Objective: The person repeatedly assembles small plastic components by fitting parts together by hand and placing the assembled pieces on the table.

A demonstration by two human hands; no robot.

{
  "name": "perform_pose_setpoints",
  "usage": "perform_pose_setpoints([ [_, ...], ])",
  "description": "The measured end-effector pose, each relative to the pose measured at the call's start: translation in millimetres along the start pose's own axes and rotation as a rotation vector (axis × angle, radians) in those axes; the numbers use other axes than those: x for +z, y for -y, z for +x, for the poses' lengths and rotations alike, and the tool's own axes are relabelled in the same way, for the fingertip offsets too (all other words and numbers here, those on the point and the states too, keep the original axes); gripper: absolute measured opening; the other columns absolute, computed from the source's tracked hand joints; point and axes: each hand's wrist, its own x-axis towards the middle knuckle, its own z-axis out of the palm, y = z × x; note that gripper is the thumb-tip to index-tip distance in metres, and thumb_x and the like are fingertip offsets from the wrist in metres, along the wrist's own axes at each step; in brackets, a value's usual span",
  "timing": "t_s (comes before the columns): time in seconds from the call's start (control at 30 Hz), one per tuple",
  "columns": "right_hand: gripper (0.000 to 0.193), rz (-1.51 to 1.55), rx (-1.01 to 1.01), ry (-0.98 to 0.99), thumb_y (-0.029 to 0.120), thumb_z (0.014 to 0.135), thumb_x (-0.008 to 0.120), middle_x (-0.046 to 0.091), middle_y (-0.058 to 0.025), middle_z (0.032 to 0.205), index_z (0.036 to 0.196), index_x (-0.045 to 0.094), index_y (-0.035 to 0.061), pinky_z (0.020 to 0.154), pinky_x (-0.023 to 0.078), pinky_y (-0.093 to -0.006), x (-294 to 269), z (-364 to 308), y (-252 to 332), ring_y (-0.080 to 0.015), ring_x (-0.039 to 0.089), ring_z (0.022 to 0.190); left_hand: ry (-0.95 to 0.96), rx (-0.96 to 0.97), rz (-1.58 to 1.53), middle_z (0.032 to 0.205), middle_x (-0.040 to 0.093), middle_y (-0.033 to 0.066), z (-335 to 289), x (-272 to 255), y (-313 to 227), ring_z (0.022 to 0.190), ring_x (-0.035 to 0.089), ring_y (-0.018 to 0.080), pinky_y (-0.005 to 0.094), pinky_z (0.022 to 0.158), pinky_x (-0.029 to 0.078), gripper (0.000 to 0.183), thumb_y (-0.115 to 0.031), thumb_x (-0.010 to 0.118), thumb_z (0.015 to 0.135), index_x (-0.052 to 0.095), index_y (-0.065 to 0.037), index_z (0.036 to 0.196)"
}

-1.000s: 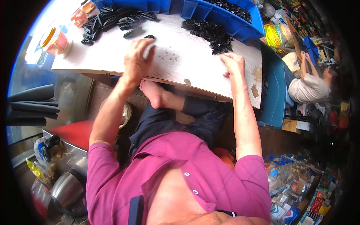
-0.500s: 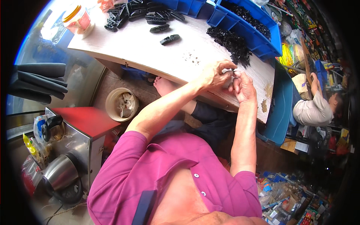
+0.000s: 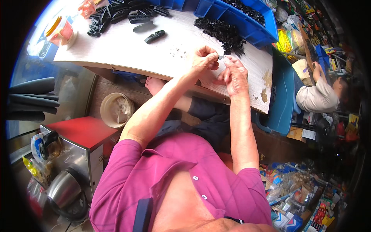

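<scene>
Handling step, apparently: left hand point(image 3: 203, 60) pinches small dark part point(image 3: 221, 57), right hand point(image 3: 236, 77) at its right end, grip unclear; next move likely calls for steadiness.

A small, dark grey piece point(image 3: 222, 57) was pinched in the left hand point(image 3: 205, 60), its other end against the right hand point(image 3: 235, 75), above the desk point(image 3: 181, 33); finer details were too small to tell.
</scene>
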Motion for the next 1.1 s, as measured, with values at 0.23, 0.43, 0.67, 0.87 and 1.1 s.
perform_pose_setpoints([
  [0.23, 0.021, -0.101, -0.052, 0.039, 0.011, 0.082, 0.070, 0.046, -0.0007, 0.046, 0.096, 0.058, 0.0004, 0.040, 0.047, -0.0281, 2, -3, -5, -0.0110, 0.044, 0.035, 0.018, 0.040, 0.139, 0.078, 0.064, 0.0071, -9, -4, -2, 0.067, 0.062, 0.0129, 0.0248, 0.062, 0.053, 0.015, -0.013, 0.065, 0.086, 0.062, 0.000, 0.094],
  [0.43, 0.020, -0.008, -0.046, 0.029, 0.014, 0.084, 0.065, 0.045, -0.0011, 0.045, 0.096, 0.053, 0.0045, 0.042, 0.054, -0.0373, 1, -9, -6, -0.0155, 0.052, 0.039, -0.571, 0.479, 1.398, 0.077, 0.069, 0.0105, -22, -75, -60, 0.065, 0.067, 0.0266, 0.0380, 0.065, 0.054, 0.051, -0.041, 0.064, 0.087, 0.054, -0.006, 0.122],
  [0.67, 0.016, -0.028, -0.072, 0.038, 0.018, 0.084, 0.066, 0.046, -0.0002, 0.046, 0.094, 0.056, 0.0086, 0.042, 0.054, -0.0373, 3, -10, -8, -0.0156, 0.054, 0.040, -0.573, 0.560, 1.766, 0.095, 0.065, 0.0129, -31, -93, -77, 0.091, 0.062, 0.0304, 0.0415, 0.075, 0.052, 0.032, -0.035, 0.061, 0.087, 0.062, -0.011, 0.108],
  [0.87, 0.014, -0.006, -0.063, -0.026, 0.017, 0.086, 0.064, 0.046, -0.0009, 0.045, 0.093, 0.057, 0.0073, 0.040, 0.051, -0.0340, 8, -9, -7, -0.0164, 0.054, 0.039, -0.417, 0.690, 1.653, 0.097, 0.062, 0.0116, -41, -81, -62, 0.091, 0.058, 0.0347, 0.0431, 0.075, 0.050, 0.027, -0.012, 0.065, 0.077, 0.061, -0.008, 0.104],
  [1.1, 0.016, 0.175, -0.059, 0.018, 0.017, 0.085, 0.065, 0.048, -0.0027, 0.049, 0.097, 0.059, 0.0090, 0.054, 0.057, -0.0493, 13, -11, -8, -0.0200, 0.059, 0.049, -0.443, 0.713, 1.553, 0.099, 0.062, 0.0124, -41, -68, -53, 0.096, 0.057, 0.0347, 0.0423, 0.083, 0.048, 0.028, -0.010, 0.067, 0.076, 0.061, -0.010, 0.104],
])
